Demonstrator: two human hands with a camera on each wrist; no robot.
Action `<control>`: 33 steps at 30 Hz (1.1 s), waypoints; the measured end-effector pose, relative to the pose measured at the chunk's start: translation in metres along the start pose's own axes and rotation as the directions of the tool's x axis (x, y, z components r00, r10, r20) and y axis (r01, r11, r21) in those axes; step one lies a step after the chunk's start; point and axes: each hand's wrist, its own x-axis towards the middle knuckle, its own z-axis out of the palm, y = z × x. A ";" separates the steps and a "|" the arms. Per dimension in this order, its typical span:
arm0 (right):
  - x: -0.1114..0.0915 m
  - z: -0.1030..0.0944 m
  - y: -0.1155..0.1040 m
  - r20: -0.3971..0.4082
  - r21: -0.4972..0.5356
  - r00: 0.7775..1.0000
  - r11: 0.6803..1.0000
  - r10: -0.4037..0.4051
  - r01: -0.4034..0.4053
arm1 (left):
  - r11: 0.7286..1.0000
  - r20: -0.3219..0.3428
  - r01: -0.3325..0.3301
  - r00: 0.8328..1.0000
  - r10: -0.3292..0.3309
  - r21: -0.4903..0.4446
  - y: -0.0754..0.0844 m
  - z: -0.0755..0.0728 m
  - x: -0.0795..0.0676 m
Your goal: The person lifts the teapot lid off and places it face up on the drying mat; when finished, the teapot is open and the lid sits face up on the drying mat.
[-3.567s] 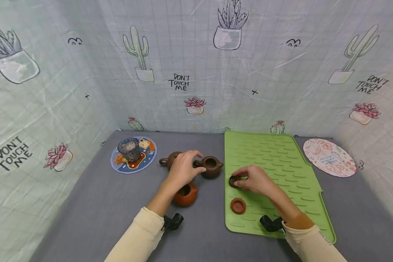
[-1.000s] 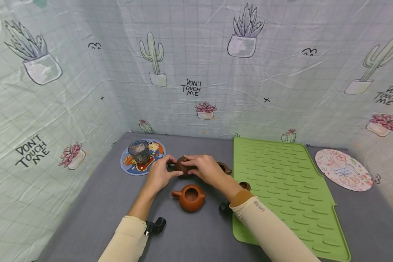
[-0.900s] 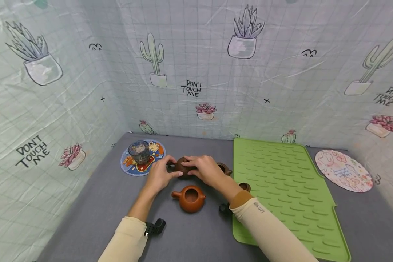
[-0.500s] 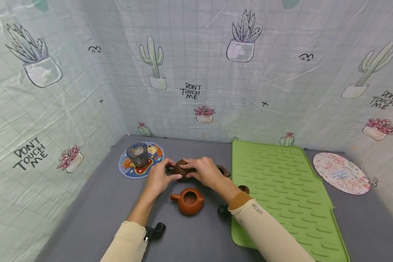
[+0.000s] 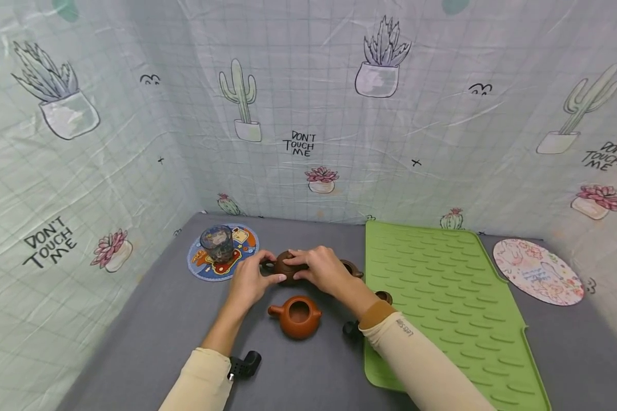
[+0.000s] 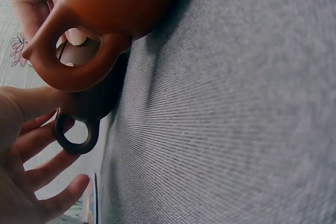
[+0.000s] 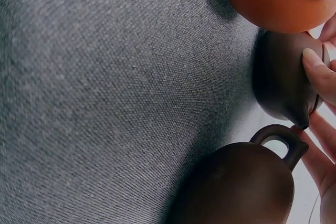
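Note:
A dark brown teapot (image 5: 285, 266) stands between my two hands, its side handle pointing left. My left hand (image 5: 249, 278) holds it at the handle side; the left wrist view shows the thumb near the body and the other fingers spread behind the ring handle (image 6: 88, 139). From the right, my right hand (image 5: 323, 269) grips its top, the thumb (image 7: 316, 69) on the body close to the lid seam. Nearer me sits an orange-brown teapot (image 5: 300, 330), its top uncovered. Another dark teapot (image 5: 357, 272), also without a lid, is mostly hidden behind my right hand.
A green ridged mat (image 5: 442, 297) lies on the right, with a small dark lid (image 5: 384, 297) at its left edge beside my forearm. A glass (image 5: 217, 244) stands on a blue patterned round mat (image 5: 200, 273) at back left; a pink floral one (image 5: 537, 271) lies far right.
My right hand has left the dark lid on the green mat and moved left to the dark teapot. My left hand has come round to its handle side. Over the last second both stay still.

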 end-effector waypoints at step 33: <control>0.003 -0.015 -0.001 -0.102 0.183 0.995 0.983 -0.003 0.022 | 0.998 0.025 -0.057 0.998 0.058 -0.037 -0.001 -0.002 0.002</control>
